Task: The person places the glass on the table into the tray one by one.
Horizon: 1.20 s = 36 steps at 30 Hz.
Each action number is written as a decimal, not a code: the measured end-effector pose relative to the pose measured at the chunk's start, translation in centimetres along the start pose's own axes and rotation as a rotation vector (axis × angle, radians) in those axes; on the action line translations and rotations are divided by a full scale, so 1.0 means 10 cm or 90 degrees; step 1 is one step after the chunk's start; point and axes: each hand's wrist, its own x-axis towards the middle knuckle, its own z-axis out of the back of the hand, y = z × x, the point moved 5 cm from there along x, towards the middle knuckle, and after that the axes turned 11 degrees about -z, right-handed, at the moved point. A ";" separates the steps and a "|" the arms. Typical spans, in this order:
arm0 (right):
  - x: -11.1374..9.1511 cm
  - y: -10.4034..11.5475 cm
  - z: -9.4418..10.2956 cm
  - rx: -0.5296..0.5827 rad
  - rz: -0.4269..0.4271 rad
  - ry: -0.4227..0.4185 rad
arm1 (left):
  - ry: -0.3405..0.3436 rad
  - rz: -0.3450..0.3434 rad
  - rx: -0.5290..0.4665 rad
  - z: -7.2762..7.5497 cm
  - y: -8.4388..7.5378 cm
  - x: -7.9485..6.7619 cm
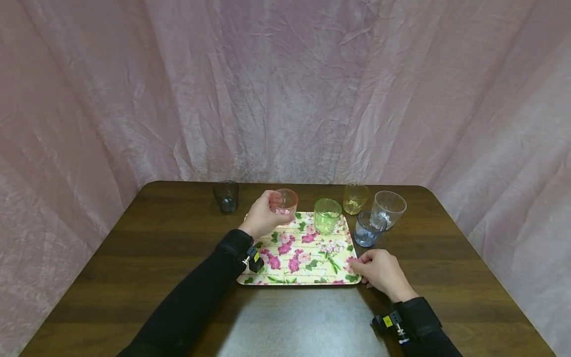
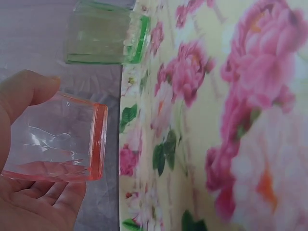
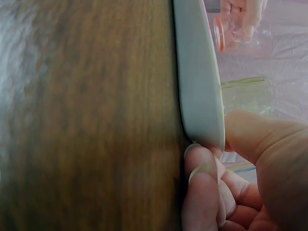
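My left hand [image 1: 263, 216] grips a clear pink glass [image 1: 287, 202] by its sides, over the far left part of a flowered tray [image 1: 285, 271]. In the left wrist view the base of the pink glass [image 2: 98, 142] hangs apart from the tray surface. A green glass [image 1: 327, 216] stands upright on the tray's far right part. At the tray's near right corner, my right hand [image 1: 379, 271] pinches the rim, thumb on top and fingers curled beneath, as the right wrist view shows along the tray's pale outer wall [image 3: 199, 72].
A dark grey glass [image 1: 226, 197] stands at the back left of the wooden table [image 1: 178, 238]. Right of the tray stand a yellow glass [image 1: 355, 198], a clear glass [image 1: 392, 206] and a blue glass [image 1: 368, 230], close together. A pink curtain [image 1: 285, 99] hangs behind the table.
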 end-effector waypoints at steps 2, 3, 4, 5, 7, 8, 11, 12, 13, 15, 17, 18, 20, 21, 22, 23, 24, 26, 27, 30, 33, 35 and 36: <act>0.01 0.00 0.00 0.003 -0.003 0.001 | 0.002 -0.001 0.000 -0.03 0.00 0.00; 0.00 0.00 0.00 0.006 -0.003 0.001 | 0.003 -0.003 0.001 -0.05 0.01 0.01; 0.00 -0.01 0.00 0.008 -0.004 0.002 | 0.005 -0.002 0.005 -0.06 0.01 0.01; 0.00 -0.01 0.00 0.011 -0.004 0.003 | 0.008 -0.005 0.005 -0.08 0.01 0.01; 0.00 -0.01 0.00 0.012 -0.006 0.003 | 0.014 -0.008 0.006 -0.10 0.02 0.01; 0.00 -0.02 0.00 0.010 -0.005 0.002 | 0.015 -0.010 0.003 -0.12 0.02 0.02; 0.00 -0.02 0.00 0.004 -0.003 0.000 | 0.017 -0.012 -0.012 -0.15 0.04 0.02; 0.01 -0.02 0.00 0.002 -0.002 -0.001 | 0.017 -0.011 -0.013 -0.16 0.05 0.03; 0.01 -0.02 0.00 0.000 -0.002 -0.002 | 0.017 -0.010 -0.016 -0.17 0.06 0.03; 0.01 -0.02 0.00 -0.002 -0.001 -0.002 | 0.018 -0.007 -0.023 -0.19 0.07 0.03; 0.01 -0.02 0.00 -0.001 -0.002 -0.001 | 0.018 -0.004 -0.029 -0.22 0.09 0.03; 0.01 -0.02 0.00 0.000 -0.003 0.000 | 0.018 -0.005 -0.030 -0.23 0.10 0.03; 0.01 -0.02 0.00 0.002 -0.005 0.000 | 0.022 -0.004 -0.031 -0.26 0.12 0.03; 0.01 -0.02 0.00 0.003 -0.006 0.000 | 0.024 -0.004 -0.028 -0.27 0.12 0.03; 0.01 -0.02 0.00 0.003 -0.007 0.000 | 0.026 -0.002 -0.023 -0.28 0.13 0.02; 0.01 -0.02 0.00 0.004 -0.007 0.000 | 0.028 -0.002 -0.019 -0.29 0.13 0.02; 0.01 -0.02 0.00 0.004 -0.007 -0.001 | 0.030 -0.002 -0.013 -0.29 0.13 0.02; 0.00 -0.02 0.00 0.003 -0.006 -0.003 | 0.034 -0.003 0.004 -0.30 0.13 0.02; 0.00 -0.02 0.00 0.003 -0.006 -0.003 | 0.035 -0.003 0.010 -0.31 0.13 0.01; 0.00 -0.02 -0.01 0.003 -0.006 -0.004 | 0.038 -0.003 0.028 -0.32 0.14 0.00; -0.01 -0.02 0.00 0.001 -0.007 -0.005 | 0.039 -0.005 0.032 -0.33 0.14 0.00; -0.01 -0.01 0.00 0.001 -0.007 -0.006 | 0.040 -0.008 0.030 -0.33 0.14 0.00; -0.01 -0.01 0.00 0.001 -0.006 -0.006 | 0.039 -0.009 0.028 -0.34 0.14 0.00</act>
